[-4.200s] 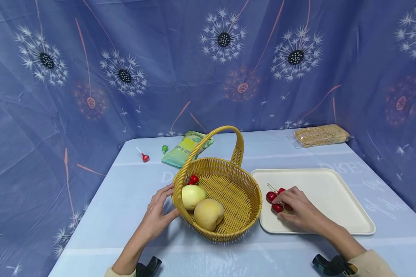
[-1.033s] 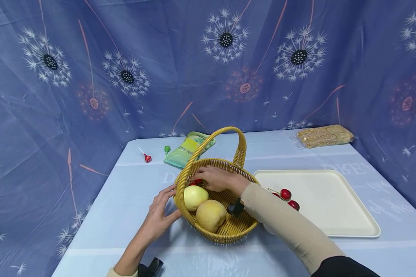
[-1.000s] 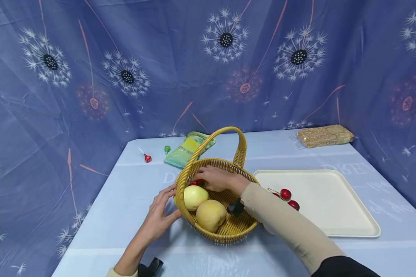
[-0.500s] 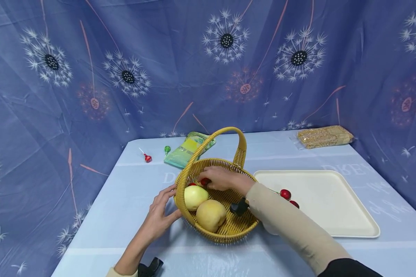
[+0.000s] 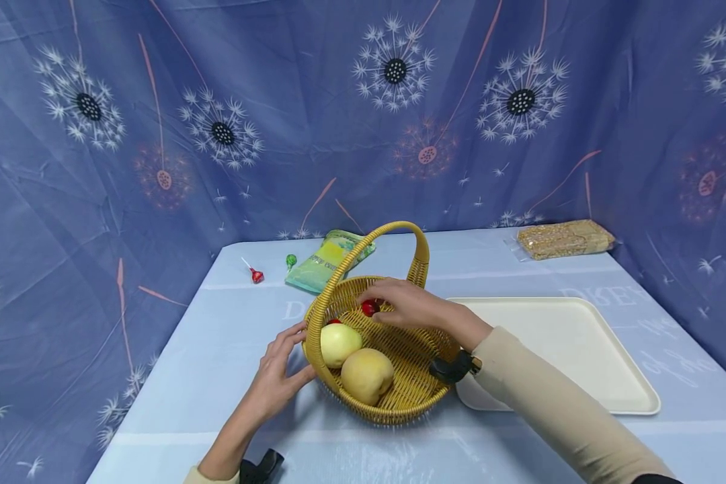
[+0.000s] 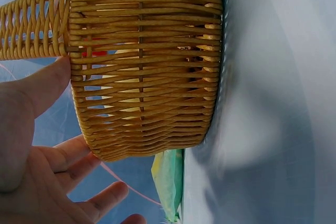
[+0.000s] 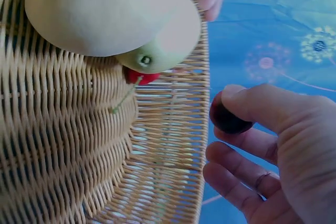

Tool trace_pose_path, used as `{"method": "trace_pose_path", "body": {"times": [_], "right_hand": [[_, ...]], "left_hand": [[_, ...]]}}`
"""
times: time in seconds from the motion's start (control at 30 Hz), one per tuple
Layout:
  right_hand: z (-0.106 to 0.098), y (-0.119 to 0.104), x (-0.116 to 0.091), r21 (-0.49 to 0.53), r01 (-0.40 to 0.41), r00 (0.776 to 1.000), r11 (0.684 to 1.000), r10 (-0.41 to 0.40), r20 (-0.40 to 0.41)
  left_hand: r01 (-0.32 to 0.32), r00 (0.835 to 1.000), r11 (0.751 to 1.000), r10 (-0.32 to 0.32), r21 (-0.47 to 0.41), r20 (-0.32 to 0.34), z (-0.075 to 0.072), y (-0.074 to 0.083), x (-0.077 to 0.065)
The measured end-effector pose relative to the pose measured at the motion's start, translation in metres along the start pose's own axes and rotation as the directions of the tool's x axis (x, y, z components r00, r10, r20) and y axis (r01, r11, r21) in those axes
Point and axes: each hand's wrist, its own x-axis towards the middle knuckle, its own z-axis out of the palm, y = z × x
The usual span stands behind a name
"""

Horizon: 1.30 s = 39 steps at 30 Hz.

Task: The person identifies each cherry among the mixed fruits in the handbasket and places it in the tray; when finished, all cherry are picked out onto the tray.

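In the head view, a yellow wicker basket (image 5: 411, 380) holds a pale green apple-like fruit (image 5: 340, 345), a yellow peach-like fruit (image 5: 368, 376) and a mostly hidden red cherry (image 5: 334, 321). My right hand (image 5: 408, 306) is over the basket's back part, pinching a dark red cherry (image 5: 370, 308) between thumb and index finger. The right wrist view shows that held cherry (image 7: 229, 115) close beside the basket's rim, other fingers loosely bent. My left hand (image 5: 278, 370) touches the basket's left side with thumb and fingertips spread about the handle's base, fingers mostly straight.
A cream tray (image 5: 569, 349) lies right of the basket, partly behind my right sleeve (image 5: 544, 383). Behind are a green snack bag (image 5: 323, 265), a red lollipop (image 5: 256, 274), a green lollipop (image 5: 291, 261) and a packaged golden snack (image 5: 565, 238). The basket's handle (image 5: 378, 235) arches above it.
Earlier my right hand was at the cherries on the tray, then inside the basket's left part. Now it has risen and moved back right, a cherry still pinched. My left hand stays put.
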Motion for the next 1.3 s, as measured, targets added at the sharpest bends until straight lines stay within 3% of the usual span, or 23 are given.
{"method": "trace_pose_path", "body": {"times": [0.23, 0.43, 0.57, 0.83, 1.3], "right_hand": [[-0.012, 0.002, -0.039, 0.015, -0.001, 0.989, 1.0, 0.003, -0.145], [-0.016, 0.007, -0.077, 0.065, -0.081, 0.968, 0.995, 0.094, -0.234], [-0.014, 0.011, -0.103, 0.086, -0.137, 0.948, 0.987, 0.156, -0.276], [-0.004, 0.028, -0.147, 0.049, -0.198, 0.894, 0.979, 0.201, -0.4], [0.028, 0.059, -0.196, 0.098, -0.357, 0.82, 0.929, 0.362, -0.444]], "left_hand": [[0.006, 1.0, 1.0, -0.006, 0.003, 0.006, 0.0, 0.002, 0.0], [0.012, 1.0, 1.0, -0.012, 0.007, 0.006, 0.0, 0.001, 0.0], [0.006, 1.0, 1.0, -0.006, 0.003, 0.008, 0.0, 0.0, 0.001], [0.003, 1.0, 1.0, -0.003, -0.005, 0.006, 0.001, 0.0, 0.0], [-0.005, 1.0, 1.0, 0.005, -0.008, 0.002, 0.001, -0.002, 0.001]]}}
